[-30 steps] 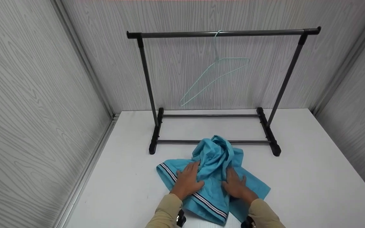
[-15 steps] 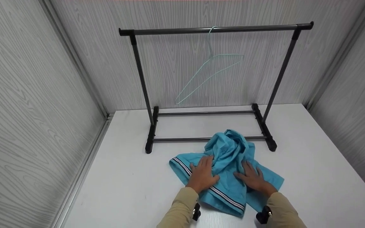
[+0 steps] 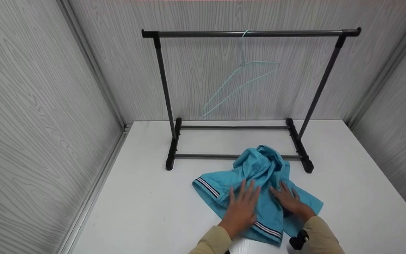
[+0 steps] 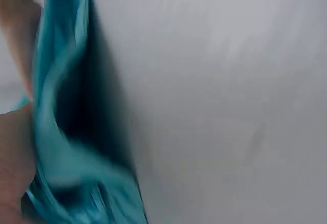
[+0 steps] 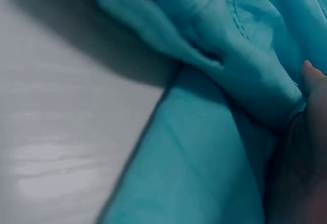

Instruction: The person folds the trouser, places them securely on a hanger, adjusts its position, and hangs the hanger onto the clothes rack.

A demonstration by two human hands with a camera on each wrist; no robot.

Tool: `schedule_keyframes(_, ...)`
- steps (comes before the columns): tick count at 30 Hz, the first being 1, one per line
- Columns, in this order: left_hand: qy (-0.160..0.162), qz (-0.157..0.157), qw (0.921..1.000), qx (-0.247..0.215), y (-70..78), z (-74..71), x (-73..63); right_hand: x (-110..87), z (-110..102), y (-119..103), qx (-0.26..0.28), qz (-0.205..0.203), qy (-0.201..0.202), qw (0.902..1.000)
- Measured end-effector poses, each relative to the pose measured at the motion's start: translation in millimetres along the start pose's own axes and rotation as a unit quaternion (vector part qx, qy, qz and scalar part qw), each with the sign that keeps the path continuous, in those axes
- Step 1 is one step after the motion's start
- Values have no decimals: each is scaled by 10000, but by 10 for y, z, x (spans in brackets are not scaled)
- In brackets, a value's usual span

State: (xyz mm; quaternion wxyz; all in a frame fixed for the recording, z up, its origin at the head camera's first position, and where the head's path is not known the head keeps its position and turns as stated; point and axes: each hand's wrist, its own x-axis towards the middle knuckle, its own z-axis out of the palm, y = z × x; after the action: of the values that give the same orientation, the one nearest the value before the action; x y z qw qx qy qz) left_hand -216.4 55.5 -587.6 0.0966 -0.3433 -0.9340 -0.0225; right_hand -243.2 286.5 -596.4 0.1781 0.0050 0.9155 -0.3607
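Observation:
A turquoise garment (image 3: 254,165) with navy-and-white striped edges lies crumpled on the white table; its exact kind is hidden by the folds. My left hand (image 3: 240,213) is over its near left part, fingers spread and fairly straight. It hides the middle of the near striped band. Only part of that hand (image 4: 15,162) shows at the left edge of the left wrist view, beside a loose fold. On the garment's right part rests my right hand (image 3: 291,201), fingers extended. In the right wrist view, a flat turquoise panel (image 5: 189,152) sticks out under the striped edge.
Behind the garment stands a black clothes rack (image 3: 300,139); the garment's far end overlaps its front bottom bar. A thin pale green hanger (image 3: 229,93) hangs from the top rail. Grey wood-grain walls (image 3: 48,106) enclose the white table (image 3: 146,201) at left, back and right.
The garment has slid right across the table along with both hands. The left hand has shifted toward the garment's middle, its fingers now more spread. The hanger stays on the rail.

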Motion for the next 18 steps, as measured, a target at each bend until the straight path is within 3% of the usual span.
schedule_keyframes(3, -596, 850, 9944, 218, 167, -32, -131, 15, -2, 12, 134, 32, 8, 9999)
schedule_keyframes(5, -635, 1147, 9907, 354, 210, -38, -188, 17, -7, 15, 259, 65, 85, 9996)
schedule_keyframes(9, -462, 1108, 9891, 857, 215, -27, -220, 15, 7, 26, 483, 80, 209, 9986)
schedule_keyframes(15, -647, 1284, 9808, 1315, 238, -35, -197, -59, 13, 27, 867, 352, 365, 9949)
schedule_keyframes(18, -350, 1319, 9808, 1392, 210, -28, -180, -111, -3, 0, 1211, 263, 354, 9917)
